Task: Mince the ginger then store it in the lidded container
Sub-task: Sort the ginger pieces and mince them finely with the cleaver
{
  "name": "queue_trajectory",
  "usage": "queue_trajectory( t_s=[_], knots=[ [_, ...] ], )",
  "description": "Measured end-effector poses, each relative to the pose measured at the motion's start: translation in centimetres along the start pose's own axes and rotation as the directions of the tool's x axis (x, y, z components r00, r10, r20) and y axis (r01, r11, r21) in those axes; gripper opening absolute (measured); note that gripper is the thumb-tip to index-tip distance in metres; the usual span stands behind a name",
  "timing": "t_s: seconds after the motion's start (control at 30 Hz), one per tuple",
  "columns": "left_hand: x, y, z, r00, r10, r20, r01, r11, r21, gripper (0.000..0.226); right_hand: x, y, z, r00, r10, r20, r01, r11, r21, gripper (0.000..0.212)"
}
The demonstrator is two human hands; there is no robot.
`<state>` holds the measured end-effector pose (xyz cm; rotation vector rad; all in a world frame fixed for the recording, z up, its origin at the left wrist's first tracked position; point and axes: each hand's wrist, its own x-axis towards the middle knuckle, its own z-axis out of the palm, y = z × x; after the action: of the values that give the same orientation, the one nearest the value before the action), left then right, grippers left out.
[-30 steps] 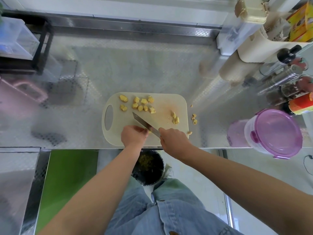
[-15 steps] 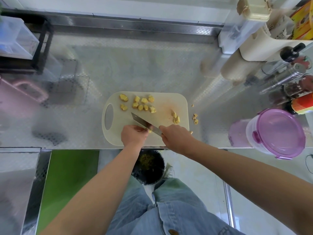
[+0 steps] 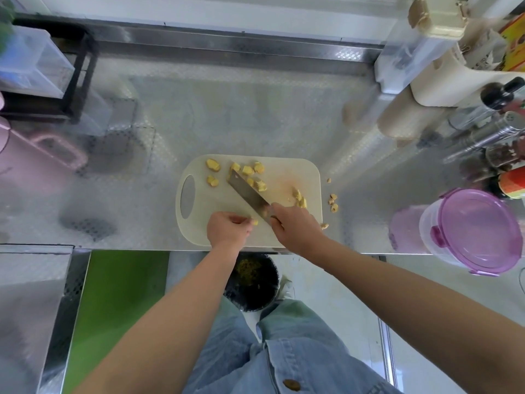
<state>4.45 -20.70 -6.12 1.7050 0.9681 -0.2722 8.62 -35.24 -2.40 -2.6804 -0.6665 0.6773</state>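
Yellow ginger bit (image 3: pixel 254 222) between fingers (image 3: pixel 241 221) of left hand (image 3: pixel 227 230); right hand (image 3: pixel 295 226) fingers around knife (image 3: pixel 245 191) above cutting board (image 3: pixel 216 203).

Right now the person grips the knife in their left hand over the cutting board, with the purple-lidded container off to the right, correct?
Not quite: the head view shows the knife in the right hand; the left hand pinches a small ginger piece. The rest holds: it lies over the cutting board, the purple-lidded container off to the right.
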Motion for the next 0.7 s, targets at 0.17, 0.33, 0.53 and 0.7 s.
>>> queue_trajectory(
  t_s=[0.17, 0.33, 0.53, 0.7],
  knots=[
    [-0.1, -0.1, 0.2, 0.999, 0.040, -0.037, -0.039, 0.999, 0.024, 0.022, -0.5, -0.2, -1.0, 0.998, -0.061, 0.028, 0.061, 0.998, 0.000, 0.016],
    [-0.1, 0.0, 0.2, 0.998, 0.054, -0.038, -0.052, 0.997, 0.049, 0.015, -1.0, -0.4, -0.7, 0.996, -0.041, 0.077, 0.046, 0.997, -0.067, 0.012],
    [0.0, 0.0, 0.2, 0.998, 0.052, -0.026, -0.051, 0.998, 0.042, 0.019, -1.3, -0.7, -0.4, 0.995, -0.032, 0.093, 0.044, 0.990, -0.131, 0.010],
    [0.4, -0.2, 0.1, 1.000, 0.023, -0.013, -0.023, 0.999, 0.025, 0.016, -1.0, -1.2, -0.2, 0.995, -0.024, 0.098, 0.040, 0.985, -0.166, 0.014]
  ],
)
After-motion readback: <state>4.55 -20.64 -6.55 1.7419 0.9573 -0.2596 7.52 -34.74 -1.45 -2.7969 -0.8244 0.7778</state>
